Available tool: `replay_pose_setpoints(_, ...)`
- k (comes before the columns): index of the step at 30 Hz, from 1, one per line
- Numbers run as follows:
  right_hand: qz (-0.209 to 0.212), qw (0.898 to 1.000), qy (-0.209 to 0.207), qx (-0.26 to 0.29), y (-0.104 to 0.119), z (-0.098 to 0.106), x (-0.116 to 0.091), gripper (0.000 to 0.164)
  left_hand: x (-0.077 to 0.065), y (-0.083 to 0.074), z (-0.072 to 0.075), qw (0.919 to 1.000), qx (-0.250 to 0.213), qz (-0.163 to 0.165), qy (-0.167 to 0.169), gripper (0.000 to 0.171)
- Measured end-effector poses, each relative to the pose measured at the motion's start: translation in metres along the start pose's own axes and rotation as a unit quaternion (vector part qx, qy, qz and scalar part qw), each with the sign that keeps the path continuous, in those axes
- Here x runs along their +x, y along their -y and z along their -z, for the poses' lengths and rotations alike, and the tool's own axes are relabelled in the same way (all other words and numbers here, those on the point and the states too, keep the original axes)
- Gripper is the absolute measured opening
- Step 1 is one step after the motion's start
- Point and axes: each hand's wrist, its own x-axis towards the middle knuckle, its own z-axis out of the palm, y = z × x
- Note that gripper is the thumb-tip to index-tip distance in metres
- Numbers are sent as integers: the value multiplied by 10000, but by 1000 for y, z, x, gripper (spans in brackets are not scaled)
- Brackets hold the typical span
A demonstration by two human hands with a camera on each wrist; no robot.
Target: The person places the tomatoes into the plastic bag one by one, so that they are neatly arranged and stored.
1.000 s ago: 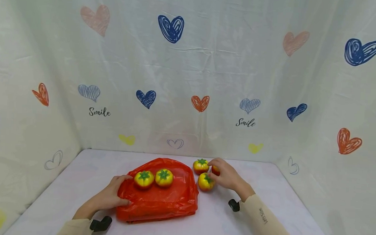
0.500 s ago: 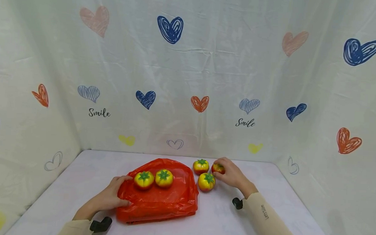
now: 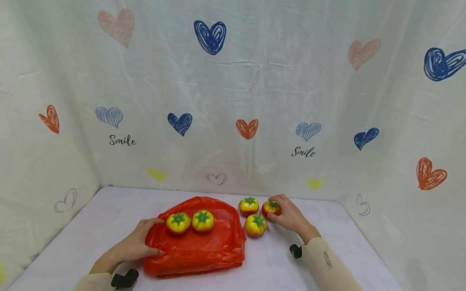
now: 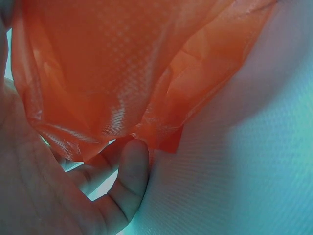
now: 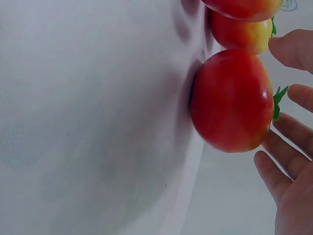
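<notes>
So the thing in play is the far-right toy tomato (image 3: 270,209), sitting on the table behind and right of the front tomato (image 3: 255,226), with the back-left tomato (image 3: 248,206) next to it. The right hand (image 3: 290,216) is right at it, fingers spread around its leafy top and not wrapped on it. Can't tell if any fingertip actually touches.

Looks to me like the step in hand is getting a hold on that one, or just letting it go; hard to say which. If it's a grab, the next move calls for the thumb and fingers to close on its sides without bumping the neighbours.

Further out, the left hand (image 3: 135,243) grips the left side of the red plastic bag (image 3: 198,263), thumb on the near edge. The left bag tomato (image 3: 178,224) and right bag tomato (image 3: 203,221) sit on the red plastic, side by side.

Compared with a second ago, the right hand is a bit further right, and that tomato, mostly hidden then, shows clearly now. Left hand and bag look the same.
</notes>
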Motion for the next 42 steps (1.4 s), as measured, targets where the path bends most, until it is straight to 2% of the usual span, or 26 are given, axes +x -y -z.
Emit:
replay_pose_setpoints(9, -96, 10000, 23, 8, -11, -6, 2, 49, 1, 2, -1, 10000, 48, 22, 1, 85)
replay_pose_setpoints(17, -395, 9991, 100, 100, -14, -9, 5, 56, 1, 2, 0, 10000, 7, -28, -5, 84)
replay_pose_setpoints(29, -294, 9994, 111, 167, -20, -14, 5, 55, 2, 2, -2, 10000, 77, 33, -7, 86)
replay_pose_setpoints(42, -423, 9988, 164, 163, -19, -15, 7, 55, 1, 1, -1, 10000, 85, -36, -12, 84)
